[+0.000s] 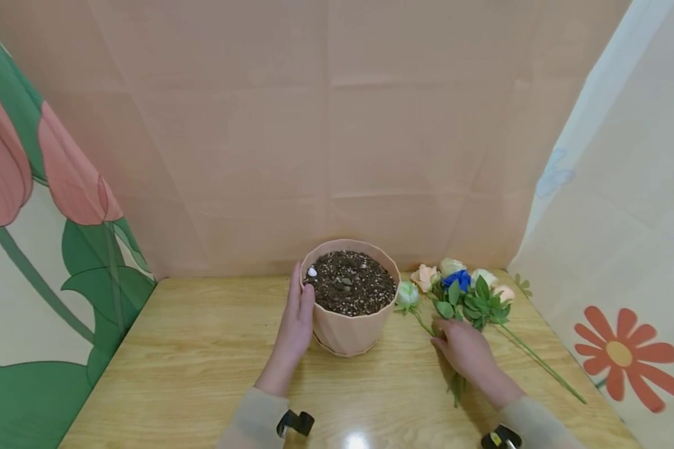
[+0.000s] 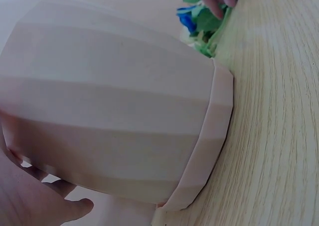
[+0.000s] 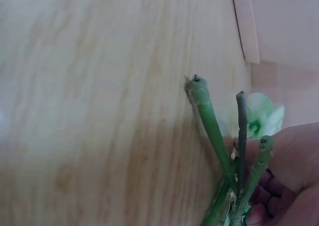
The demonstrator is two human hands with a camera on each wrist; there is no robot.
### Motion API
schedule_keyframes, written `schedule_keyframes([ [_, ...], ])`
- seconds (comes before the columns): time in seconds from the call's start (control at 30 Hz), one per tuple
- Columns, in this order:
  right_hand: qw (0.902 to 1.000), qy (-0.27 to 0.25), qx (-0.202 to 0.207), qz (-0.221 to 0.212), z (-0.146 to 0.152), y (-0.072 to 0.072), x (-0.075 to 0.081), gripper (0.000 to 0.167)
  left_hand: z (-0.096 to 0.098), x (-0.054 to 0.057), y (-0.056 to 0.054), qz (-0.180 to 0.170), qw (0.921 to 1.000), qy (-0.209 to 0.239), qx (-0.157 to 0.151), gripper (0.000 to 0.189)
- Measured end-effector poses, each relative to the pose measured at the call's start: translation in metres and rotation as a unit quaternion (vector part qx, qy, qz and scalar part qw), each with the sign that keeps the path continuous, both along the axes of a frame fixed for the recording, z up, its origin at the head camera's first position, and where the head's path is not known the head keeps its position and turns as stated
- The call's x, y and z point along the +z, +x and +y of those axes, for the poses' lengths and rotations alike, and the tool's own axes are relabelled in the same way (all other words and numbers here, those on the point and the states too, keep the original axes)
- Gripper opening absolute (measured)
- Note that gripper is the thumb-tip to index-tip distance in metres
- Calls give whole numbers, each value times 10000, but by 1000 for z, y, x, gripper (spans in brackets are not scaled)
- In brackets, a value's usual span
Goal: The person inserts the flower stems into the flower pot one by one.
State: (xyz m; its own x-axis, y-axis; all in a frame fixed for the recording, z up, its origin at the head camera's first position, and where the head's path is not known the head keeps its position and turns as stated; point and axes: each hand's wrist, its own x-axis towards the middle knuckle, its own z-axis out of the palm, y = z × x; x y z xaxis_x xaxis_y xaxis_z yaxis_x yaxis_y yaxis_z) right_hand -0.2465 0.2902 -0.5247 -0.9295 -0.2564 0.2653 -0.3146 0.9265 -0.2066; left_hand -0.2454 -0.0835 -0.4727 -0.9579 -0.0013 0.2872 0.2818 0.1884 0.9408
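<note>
A pink faceted flowerpot point(image 1: 351, 333) full of dark soil point(image 1: 359, 287) stands on the table, with a small white piece point(image 1: 312, 272) near its left rim. My left hand point(image 1: 294, 318) rests along the pot's left side, fingers mostly straight against the wall. To the right lies a bunch of artificial roses in blue, cream, peach and pale green, the blue rose point(image 1: 457, 280) in the middle. My right hand point(image 1: 465, 349) pinches stems below the blooms, close to the pale green rose point(image 1: 407, 295). Cut stem ends point(image 3: 212, 126) stick out beside its curled fingers in the right wrist view.
The pot sits in a shallow matching saucer point(image 2: 207, 146) on the wood-grain table point(image 1: 202, 362). One long stem point(image 1: 545, 365) reaches toward the table's right edge. A plain pink cloth point(image 1: 326, 125) hangs behind, with flower-printed cloths at both sides.
</note>
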Motion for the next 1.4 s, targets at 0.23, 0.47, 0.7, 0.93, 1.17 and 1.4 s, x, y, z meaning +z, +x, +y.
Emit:
schedule_keyframes([
  [0.23, 9997, 30, -16, -240, -1, -3, 1, 15, 0, 0, -2, 38, 10000, 29, 10, 62],
  [0.47, 9999, -44, 59, -86, -3, -1, 2, 17, 0, 0, -1, 59, 10000, 31, 5, 61],
  [0.7, 9978, -658, -24, -75, -7, 4, 17, 20, 0, 1, 0, 27, 10000, 31, -21, 61],
  [0.93, 9947, -1027, 56, -51, -16, 9, 43, 19, 0, 2, 1, 61, 10000, -5, -6, 62],
  [1.17, 9910, -1334, -43, 142, -22, 13, 58, 19, 0, 1, 1, 74, 10000, -2, -28, 62],
  [1.4, 9831, -1798, -110, 316, -27, 18, 76, 18, 0, 0, 0, 150, 9999, 11, -14, 63],
])
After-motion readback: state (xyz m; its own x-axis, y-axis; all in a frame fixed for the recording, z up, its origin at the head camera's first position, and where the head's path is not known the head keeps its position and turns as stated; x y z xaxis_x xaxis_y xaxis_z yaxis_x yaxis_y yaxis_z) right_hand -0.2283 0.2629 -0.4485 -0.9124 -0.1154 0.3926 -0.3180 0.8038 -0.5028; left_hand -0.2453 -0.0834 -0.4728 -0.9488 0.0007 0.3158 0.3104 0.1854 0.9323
